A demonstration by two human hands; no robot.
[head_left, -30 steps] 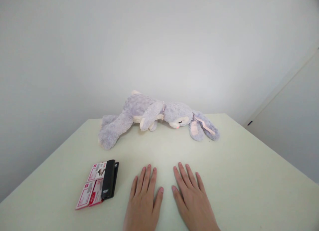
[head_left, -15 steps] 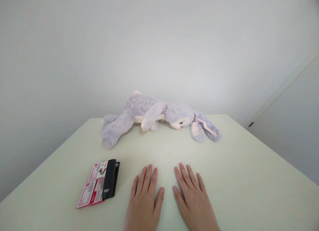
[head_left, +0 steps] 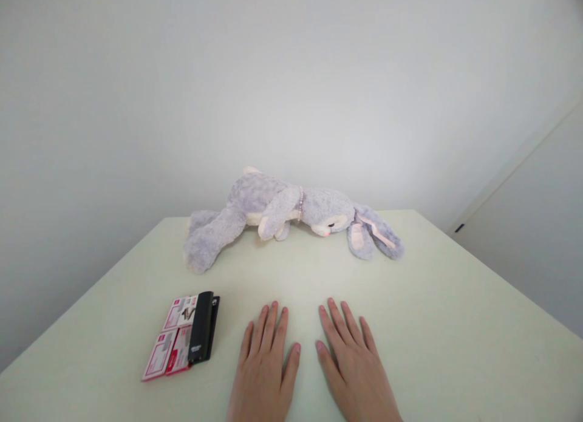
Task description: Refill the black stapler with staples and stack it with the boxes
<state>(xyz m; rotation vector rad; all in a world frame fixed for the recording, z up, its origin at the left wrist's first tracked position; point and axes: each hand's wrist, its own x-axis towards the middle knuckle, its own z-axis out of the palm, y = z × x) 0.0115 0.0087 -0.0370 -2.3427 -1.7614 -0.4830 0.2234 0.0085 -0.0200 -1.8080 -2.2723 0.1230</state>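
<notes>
Pale-green tabletop (head_left: 432, 325) fills my feed: plush rabbit (head_left: 259, 197) lies at back, perhaps for elbow room; left hand (head_left: 262, 376) and right hand (head_left: 357, 376) rest flat, apart, gripping nothing; packets (head_left: 160, 349) and black stapler (head_left: 200, 328) sit (handily, I judge) left of both.

We are seeing fuzzy, matt cloth on the plush rabbit (head_left: 262, 198) and, around its neck, beads (head_left: 301, 203) too small for us to be judging. In front of the rabbit, we are finding smooth, plastic-looking casing on the stapler (head_left: 200, 328) and printed card on the boxes (head_left: 159, 352). Under the rabbit, the tabletop (head_left: 432, 325) is looking smooth; behind it, the wall (head_left: 291, 94) is looking matt.
</notes>
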